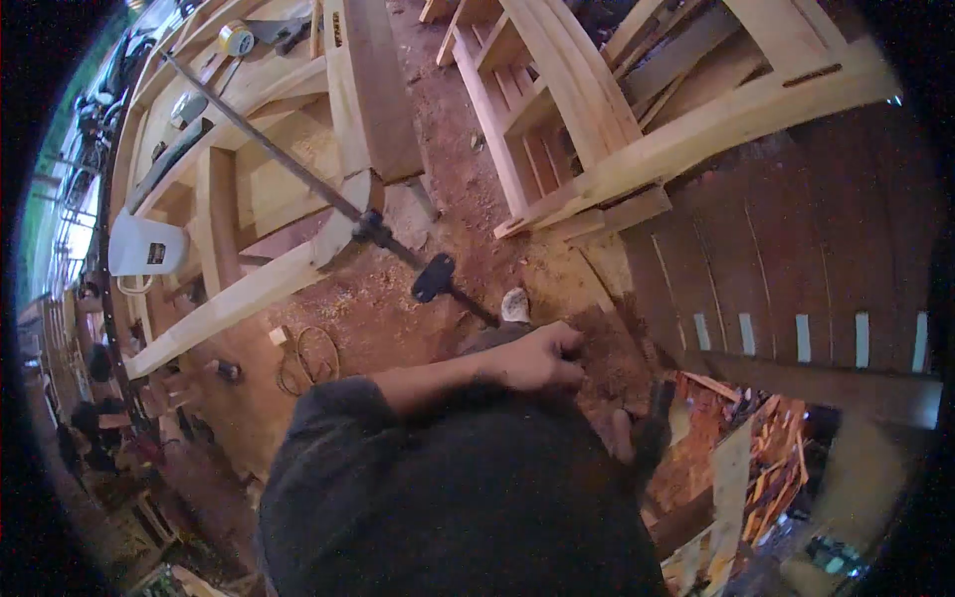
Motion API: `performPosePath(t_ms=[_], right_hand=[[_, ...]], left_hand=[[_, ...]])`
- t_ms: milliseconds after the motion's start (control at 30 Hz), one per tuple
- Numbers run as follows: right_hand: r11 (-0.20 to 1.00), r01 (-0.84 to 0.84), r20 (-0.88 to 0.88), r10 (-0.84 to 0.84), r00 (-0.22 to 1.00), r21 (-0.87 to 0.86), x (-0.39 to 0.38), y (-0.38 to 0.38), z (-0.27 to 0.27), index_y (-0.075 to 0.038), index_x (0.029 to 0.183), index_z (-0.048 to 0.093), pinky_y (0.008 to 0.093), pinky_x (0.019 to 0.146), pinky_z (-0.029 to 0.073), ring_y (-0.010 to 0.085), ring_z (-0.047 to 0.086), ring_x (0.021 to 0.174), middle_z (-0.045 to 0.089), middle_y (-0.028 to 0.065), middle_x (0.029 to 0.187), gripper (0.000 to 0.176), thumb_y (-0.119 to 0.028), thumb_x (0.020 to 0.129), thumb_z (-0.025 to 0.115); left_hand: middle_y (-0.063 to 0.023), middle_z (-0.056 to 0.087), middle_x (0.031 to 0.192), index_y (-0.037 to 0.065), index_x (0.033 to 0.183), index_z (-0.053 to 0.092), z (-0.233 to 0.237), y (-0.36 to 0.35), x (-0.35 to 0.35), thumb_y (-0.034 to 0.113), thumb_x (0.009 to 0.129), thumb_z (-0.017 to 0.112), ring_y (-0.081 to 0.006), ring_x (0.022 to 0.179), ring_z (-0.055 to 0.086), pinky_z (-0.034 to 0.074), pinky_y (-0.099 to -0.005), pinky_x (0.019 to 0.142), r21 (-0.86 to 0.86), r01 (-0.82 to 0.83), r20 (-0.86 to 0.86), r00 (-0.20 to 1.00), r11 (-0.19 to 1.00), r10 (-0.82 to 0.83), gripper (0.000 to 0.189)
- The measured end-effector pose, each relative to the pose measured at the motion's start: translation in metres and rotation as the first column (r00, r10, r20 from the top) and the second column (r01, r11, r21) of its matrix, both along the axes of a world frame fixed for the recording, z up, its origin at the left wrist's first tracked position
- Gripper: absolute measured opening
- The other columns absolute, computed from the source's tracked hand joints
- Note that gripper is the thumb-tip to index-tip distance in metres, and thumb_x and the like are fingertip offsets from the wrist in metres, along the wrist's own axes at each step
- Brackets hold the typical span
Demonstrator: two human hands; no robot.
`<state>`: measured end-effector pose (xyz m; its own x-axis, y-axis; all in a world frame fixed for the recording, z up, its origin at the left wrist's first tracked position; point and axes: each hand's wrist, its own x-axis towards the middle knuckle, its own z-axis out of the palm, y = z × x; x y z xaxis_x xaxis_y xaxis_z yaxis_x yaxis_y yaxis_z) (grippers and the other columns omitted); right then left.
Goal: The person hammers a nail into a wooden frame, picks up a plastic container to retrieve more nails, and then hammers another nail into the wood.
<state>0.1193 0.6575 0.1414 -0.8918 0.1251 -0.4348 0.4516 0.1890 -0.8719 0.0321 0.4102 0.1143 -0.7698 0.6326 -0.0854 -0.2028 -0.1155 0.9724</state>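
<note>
My left hand is closed in a fist in front of my chest, its forearm crossing my body; what it may hold is hidden. Beyond the forearm, a long bar clamp with dark jaws slants across a wooden frame. Its near end runs down toward my wrist. At my right side, a small part of my right hand shows beside a dark upright shape. Its fingers are too blurred to make out. A light shoe shows on the ground just past my left hand.
A white bucket hangs by the frame's left side. A tape roll lies on top. Another slatted wooden frame stands ahead right, near dark brown panels. A cord loop and wood block lie on reddish ground.
</note>
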Motion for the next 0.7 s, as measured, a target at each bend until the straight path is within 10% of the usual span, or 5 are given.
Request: performPosePath(t_ms=[67, 133, 300, 433, 700], right_hand=[[0.999, 0.021, 0.028, -0.023, 0.999, 0.038, -0.024, 0.028, 0.006, -0.002, 0.108, 0.062, 0.0253, 0.063, 0.048, 0.0149, 0.061, 0.077, 0.064, 0.0049, 0.090, 0.032, -0.029, 0.091, 0.062], [0.997, 0.010, 0.044, -0.013, 0.999, 0.070, -0.049, 0.056, 0.012, -0.002, 0.107, 0.062, 0.0253, 0.063, 0.047, 0.0145, 0.061, 0.076, 0.065, 0.0046, 0.089, 0.031, -0.029, 0.091, 0.062], [0.982, -0.171, 0.121, 0.160, 0.980, 0.084, -0.129, 0.088, 0.014, -0.002, 0.105, 0.063, 0.0254, 0.062, 0.047, 0.0137, 0.060, 0.074, 0.065, 0.0040, 0.085, 0.030, -0.028, 0.090, 0.063], [0.900, -0.434, 0.215, 0.417, 0.883, 0.036, -0.216, 0.087, -0.001, -0.002, 0.104, 0.063, 0.0255, 0.061, 0.047, 0.0130, 0.060, 0.072, 0.065, 0.0035, 0.082, 0.029, -0.027, 0.090, 0.063], [0.155, -0.934, 0.024, 0.985, 0.172, 0.322, -0.365, -0.027, -0.016, -0.002, 0.098, 0.066, 0.0284, 0.066, 0.047, 0.0120, 0.061, 0.074, 0.066, 0.0030, 0.077, 0.023, -0.020, 0.083, 0.070]], left_hand=[[-0.0117, 0.057, 0.065, 0.000, 0.072, 0.057, -0.031, 0.032, -0.023, 0.017, 0.076, 0.066, -0.0337, 0.063, 0.055, 0.044, -0.0404, 0.059, 0.033, -0.058, 0.219, 0.974, 0.998, 0.049, 0.019], [-0.0102, 0.057, 0.070, 0.002, 0.073, 0.059, -0.057, 0.063, -0.052, 0.016, 0.071, 0.068, -0.0316, 0.068, 0.056, 0.045, -0.0384, 0.061, 0.203, -0.235, -0.560, 0.768, 0.950, 0.310, 0.016], [-0.0142, 0.064, 0.081, 0.003, 0.081, 0.065, -0.062, 0.100, -0.082, 0.019, 0.074, 0.065, -0.0353, 0.082, 0.060, 0.048, -0.0424, 0.072, -0.028, -0.417, -0.712, 0.646, 0.909, 0.275, 0.018], [-0.0204, 0.065, 0.098, 0.000, 0.094, 0.063, -0.036, 0.074, -0.095, 0.025, 0.086, 0.058, -0.0387, 0.092, 0.061, 0.048, -0.0457, 0.080, -0.374, -0.385, 0.073, 0.895, 0.844, 0.440, 0.027], [-0.0225, 0.062, 0.084, 0.003, 0.086, 0.061, 0.009, 0.066, -0.119, 0.020, 0.081, 0.061, -0.0402, 0.083, 0.062, 0.049, -0.0461, 0.071, -0.412, -0.794, -0.357, 0.592, 0.447, 0.722, 0.018]])
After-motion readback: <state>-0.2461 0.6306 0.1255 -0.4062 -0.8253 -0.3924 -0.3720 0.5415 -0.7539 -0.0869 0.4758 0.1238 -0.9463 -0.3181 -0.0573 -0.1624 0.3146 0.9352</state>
